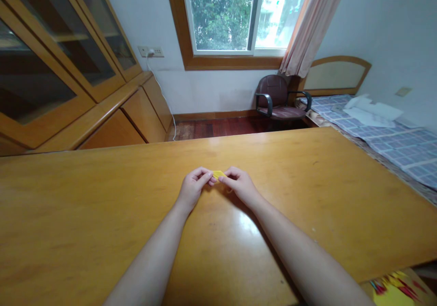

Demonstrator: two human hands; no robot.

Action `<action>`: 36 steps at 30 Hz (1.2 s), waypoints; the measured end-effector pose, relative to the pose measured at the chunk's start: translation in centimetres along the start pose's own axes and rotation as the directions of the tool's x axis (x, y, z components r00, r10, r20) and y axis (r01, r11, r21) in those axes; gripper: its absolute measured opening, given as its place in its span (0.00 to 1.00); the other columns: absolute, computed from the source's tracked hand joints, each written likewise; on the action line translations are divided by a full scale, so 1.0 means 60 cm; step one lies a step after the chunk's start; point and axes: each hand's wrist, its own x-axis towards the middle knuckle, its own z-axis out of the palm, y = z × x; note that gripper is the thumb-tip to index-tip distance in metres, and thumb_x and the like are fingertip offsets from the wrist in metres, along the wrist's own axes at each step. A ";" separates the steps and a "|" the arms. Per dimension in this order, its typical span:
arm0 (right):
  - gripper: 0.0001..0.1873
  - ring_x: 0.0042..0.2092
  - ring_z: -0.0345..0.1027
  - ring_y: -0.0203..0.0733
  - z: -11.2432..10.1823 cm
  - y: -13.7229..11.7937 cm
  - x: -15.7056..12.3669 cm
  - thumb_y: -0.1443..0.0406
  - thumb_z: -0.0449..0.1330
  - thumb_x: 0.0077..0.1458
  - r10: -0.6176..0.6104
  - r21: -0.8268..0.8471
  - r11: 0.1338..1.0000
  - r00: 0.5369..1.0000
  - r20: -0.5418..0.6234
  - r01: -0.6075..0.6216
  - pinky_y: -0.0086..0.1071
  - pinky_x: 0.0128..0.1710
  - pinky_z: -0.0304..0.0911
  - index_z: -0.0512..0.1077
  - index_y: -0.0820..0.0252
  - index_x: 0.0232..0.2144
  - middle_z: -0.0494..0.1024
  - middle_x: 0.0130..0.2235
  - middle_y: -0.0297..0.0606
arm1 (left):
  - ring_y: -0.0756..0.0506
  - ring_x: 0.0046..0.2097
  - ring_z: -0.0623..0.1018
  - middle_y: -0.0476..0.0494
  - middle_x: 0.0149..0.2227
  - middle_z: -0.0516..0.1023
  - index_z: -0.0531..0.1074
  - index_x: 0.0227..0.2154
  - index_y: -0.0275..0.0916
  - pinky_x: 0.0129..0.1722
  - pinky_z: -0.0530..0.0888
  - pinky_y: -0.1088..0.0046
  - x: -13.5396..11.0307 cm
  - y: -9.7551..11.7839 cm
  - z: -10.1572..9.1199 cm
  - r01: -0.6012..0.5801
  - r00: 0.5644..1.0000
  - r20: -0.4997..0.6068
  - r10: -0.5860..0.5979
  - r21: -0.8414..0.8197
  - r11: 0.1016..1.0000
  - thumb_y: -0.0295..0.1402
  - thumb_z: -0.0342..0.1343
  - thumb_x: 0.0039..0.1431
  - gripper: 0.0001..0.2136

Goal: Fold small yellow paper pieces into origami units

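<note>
A small folded piece of yellow paper (218, 174) lies at the middle of a wide wooden table (102, 196). My left hand (193, 188) pinches its left end with curled fingers. My right hand (241, 184) pinches its right end the same way. Both forearms reach in from the near edge and the hands rest on the tabletop, almost touching each other.
A yellow box with coloured bits (398, 290) sits below the table's near right corner. Beyond the table stand a dark red armchair (278, 97) under the window, a bed with a blue patterned cover (392, 137) at right, and wooden glass-door cabinets (68, 69) at left.
</note>
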 end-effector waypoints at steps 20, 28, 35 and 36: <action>0.13 0.29 0.61 0.35 -0.001 -0.002 0.000 0.56 0.66 0.47 0.045 0.049 0.998 0.999 0.015 -0.046 0.29 0.30 0.56 0.75 0.61 0.23 0.69 0.24 0.30 | 0.48 0.28 0.76 0.46 0.24 0.78 0.76 0.23 0.36 0.32 0.73 0.74 -0.002 0.011 0.002 -0.012 1.000 -0.011 0.013 0.097 0.995 0.40 0.59 0.56 0.13; 0.13 0.28 0.60 0.34 -0.002 -0.002 -0.001 0.57 0.66 0.47 0.074 0.068 0.995 0.997 0.010 -0.074 0.28 0.29 0.54 0.74 0.61 0.23 0.69 0.24 0.30 | 0.48 0.28 0.75 0.44 0.26 0.79 0.75 0.27 0.36 0.31 0.73 0.74 0.006 -0.008 -0.005 0.005 1.000 0.029 -0.004 -0.032 0.999 0.44 0.56 0.59 0.16; 0.12 0.29 0.61 0.34 -0.003 -0.005 0.001 0.58 0.66 0.48 0.038 0.047 0.998 0.999 0.012 -0.038 0.29 0.31 0.55 0.75 0.61 0.23 0.69 0.24 0.30 | 0.48 0.30 0.76 0.47 0.26 0.79 0.76 0.28 0.36 0.34 0.73 0.74 0.000 0.004 -0.002 0.021 0.997 0.072 -0.024 0.047 0.999 0.40 0.64 0.52 0.11; 0.12 0.29 0.61 0.34 -0.003 -0.006 0.000 0.57 0.66 0.48 0.037 0.046 0.998 0.999 0.013 -0.037 0.29 0.31 0.55 0.76 0.61 0.23 0.70 0.24 0.30 | 0.48 0.30 0.76 0.47 0.26 0.79 0.76 0.27 0.36 0.34 0.73 0.74 0.000 0.004 -0.002 0.023 0.997 0.069 -0.026 0.048 0.999 0.40 0.64 0.52 0.11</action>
